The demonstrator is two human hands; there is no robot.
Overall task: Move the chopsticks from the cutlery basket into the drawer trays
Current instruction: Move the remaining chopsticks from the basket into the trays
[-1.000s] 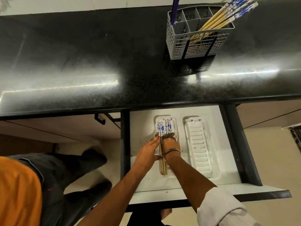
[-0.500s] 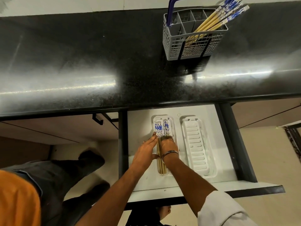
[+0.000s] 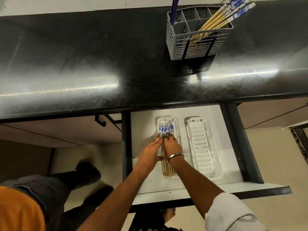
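Head view: both hands lie flat and open on the drawer chopsticks (image 3: 165, 130) in the left tray (image 3: 177, 129), left hand (image 3: 150, 154) beside right hand (image 3: 172, 146). Right tray (image 3: 202, 147) bare. Upper right, basket (image 3: 196, 42) chopsticks (image 3: 221, 19) cut off by the frame.

One head-worn view looks steeply down past the black worktop (image 3: 100, 64). The open drawer (image 3: 208, 189) lies close below.

Both hands — left hand (image 3: 150, 154), right hand (image 3: 171, 145) — lie flat on chopsticks (image 3: 165, 129) in the left tray (image 3: 177, 129) of the open drawer (image 3: 143, 124).
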